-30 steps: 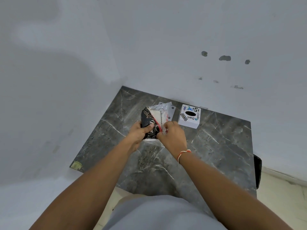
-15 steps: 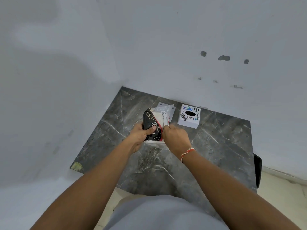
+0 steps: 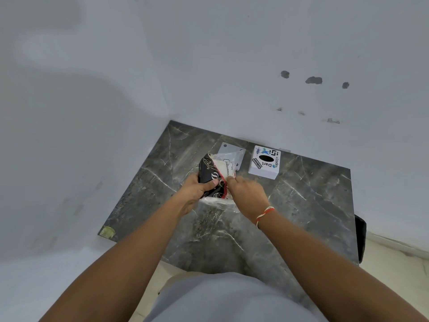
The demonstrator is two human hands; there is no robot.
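A black packet (image 3: pixel 210 175) with red edging and pale swirls stands tilted over the middle of the dark marble table (image 3: pixel 301 205). It holds a white stack of tissues (image 3: pixel 221 167) in crinkled clear plastic. My left hand (image 3: pixel 197 190) grips the packet from the left, thumb across its front. My right hand (image 3: pixel 247 196) pinches the packet's right edge at the white stack; its fingertips are partly hidden.
A white square box (image 3: pixel 264 161) with an oval hole and stickers sits behind and to the right. A flat white plate (image 3: pixel 228 148) with holes lies behind the packet. Walls close the table's left and back. A dark object (image 3: pixel 360 238) hangs off the right edge.
The packet has turned slightly and my left thumb has slid further across its front. My right hand has shifted a little right and down along the packet's edge.
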